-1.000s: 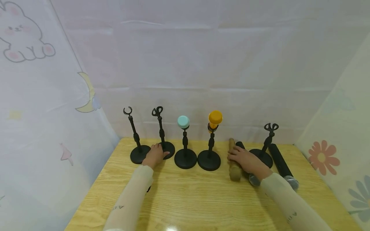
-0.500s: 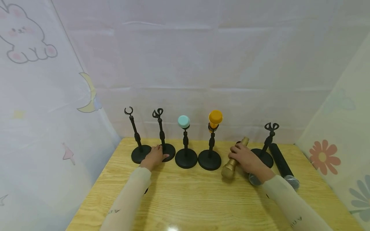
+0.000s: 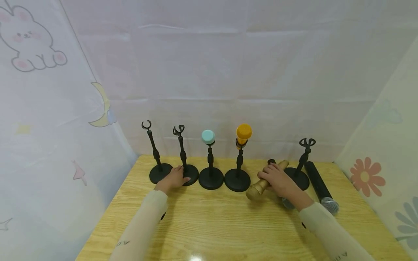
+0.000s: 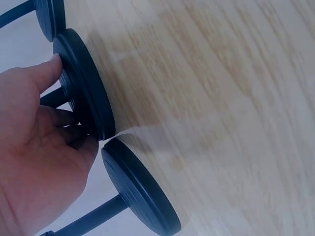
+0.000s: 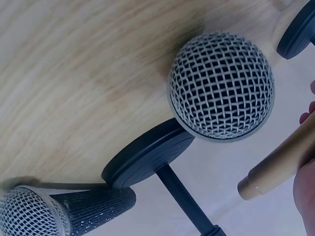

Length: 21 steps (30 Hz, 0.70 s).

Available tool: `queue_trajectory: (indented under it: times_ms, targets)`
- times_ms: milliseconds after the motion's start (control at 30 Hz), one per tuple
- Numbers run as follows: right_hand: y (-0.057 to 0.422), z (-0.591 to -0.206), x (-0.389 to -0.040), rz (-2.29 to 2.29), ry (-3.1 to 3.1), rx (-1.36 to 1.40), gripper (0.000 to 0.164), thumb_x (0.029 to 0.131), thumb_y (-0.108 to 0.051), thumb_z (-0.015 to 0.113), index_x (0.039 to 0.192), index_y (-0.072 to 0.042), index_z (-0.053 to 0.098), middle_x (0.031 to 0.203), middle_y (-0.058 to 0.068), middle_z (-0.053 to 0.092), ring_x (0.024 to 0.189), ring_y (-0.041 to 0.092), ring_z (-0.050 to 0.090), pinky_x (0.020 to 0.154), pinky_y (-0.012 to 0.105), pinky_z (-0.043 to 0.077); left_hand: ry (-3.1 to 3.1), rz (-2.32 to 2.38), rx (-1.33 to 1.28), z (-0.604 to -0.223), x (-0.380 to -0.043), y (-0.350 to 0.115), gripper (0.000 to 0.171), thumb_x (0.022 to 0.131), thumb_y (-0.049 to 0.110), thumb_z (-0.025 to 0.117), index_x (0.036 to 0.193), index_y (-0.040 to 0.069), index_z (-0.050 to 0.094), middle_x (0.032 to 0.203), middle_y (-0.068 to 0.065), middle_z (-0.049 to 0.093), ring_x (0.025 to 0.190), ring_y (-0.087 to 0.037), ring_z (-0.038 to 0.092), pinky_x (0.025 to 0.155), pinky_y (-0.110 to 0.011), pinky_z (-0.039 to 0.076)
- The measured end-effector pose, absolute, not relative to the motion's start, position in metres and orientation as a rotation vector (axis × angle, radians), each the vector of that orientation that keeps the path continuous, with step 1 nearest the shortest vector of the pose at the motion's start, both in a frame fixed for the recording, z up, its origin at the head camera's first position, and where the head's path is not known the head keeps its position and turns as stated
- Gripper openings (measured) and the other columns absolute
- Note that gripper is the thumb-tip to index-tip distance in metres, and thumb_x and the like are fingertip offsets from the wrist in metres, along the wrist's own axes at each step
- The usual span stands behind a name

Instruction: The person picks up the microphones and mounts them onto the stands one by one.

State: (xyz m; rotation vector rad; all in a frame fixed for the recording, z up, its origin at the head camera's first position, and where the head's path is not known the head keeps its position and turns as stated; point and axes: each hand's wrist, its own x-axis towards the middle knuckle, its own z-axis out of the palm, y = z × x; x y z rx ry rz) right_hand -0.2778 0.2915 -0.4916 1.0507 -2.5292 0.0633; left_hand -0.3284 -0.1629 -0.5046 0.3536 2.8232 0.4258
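In the head view my left hand (image 3: pixel 173 179) is at the round base of a black microphone stand (image 3: pixel 191 175), second from the left. The left wrist view shows thumb and curled fingers gripping the rim of that base (image 4: pixel 91 88). My right hand (image 3: pixel 277 177) grips a gold microphone (image 3: pixel 256 191), which slants with its head toward the front left. Its tail end (image 5: pixel 268 174) points free of the hand in the right wrist view. Under the right hand lies a black microphone with a silver mesh head (image 3: pixel 288 203), its body partly hidden.
Beside the held stand is another bare stand (image 3: pixel 160 174). Two stands hold a mint-topped microphone (image 3: pixel 208 137) and an orange one (image 3: pixel 244 132). Farther right, a bare stand (image 3: pixel 298 178) stands next to a second black microphone (image 3: pixel 317 183). Cloth walls border the wooden table (image 3: pixel 222 232).
The gold microphone has swung from lying nearly straight to a slant, tail to the right, in my right hand. My left hand has drawn its stand slightly nearer, and the stand's clip has turned.
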Motion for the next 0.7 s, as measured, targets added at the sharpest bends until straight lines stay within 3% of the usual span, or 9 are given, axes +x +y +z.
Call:
queue_trajectory:
  times_ms: [200, 467, 700]
  targets:
    - [0.291, -0.492, -0.272, 0.047, -2.555, 1.035, 0.050, 0.063, -0.013, 0.097, 0.100, -0.018, 0.063, 0.098, 0.000, 0.061, 0.099, 0.028, 0.058, 0.095, 0.053, 0.047, 2.832, 0.437, 0.367, -0.507, -0.325, -0.163, 0.077, 0.106, 0.041, 0.053, 0.155, -0.011, 0.025, 0.162, -0.029, 0.022, 0.151, -0.045, 0.019, 0.122, -0.056, 0.021]
    - [0.290, -0.489, -0.263, 0.107, -2.623, 0.975, 0.053, 0.063, -0.011, 0.097, 0.107, -0.015, 0.067, 0.106, 0.006, 0.064, 0.111, 0.036, 0.058, 0.108, 0.065, 0.037, 2.826, 0.450, 0.392, -0.504, -0.316, -0.168, 0.079, 0.104, 0.039, 0.058, 0.153, -0.014, 0.028, 0.160, -0.031, 0.026, 0.149, -0.048, 0.023, 0.119, -0.057, 0.026]
    - [0.290, -0.487, -0.257, 0.177, -2.676, 0.919, 0.052, 0.063, -0.011, 0.097, 0.102, -0.020, 0.063, 0.103, 0.002, 0.063, 0.105, 0.033, 0.059, 0.102, 0.064, 0.041, 2.791, 0.446, 0.422, -0.502, -0.305, -0.172, 0.084, 0.102, 0.045, 0.059, 0.155, -0.011, 0.026, 0.161, -0.027, 0.027, 0.150, -0.045, 0.023, 0.118, -0.055, 0.029]
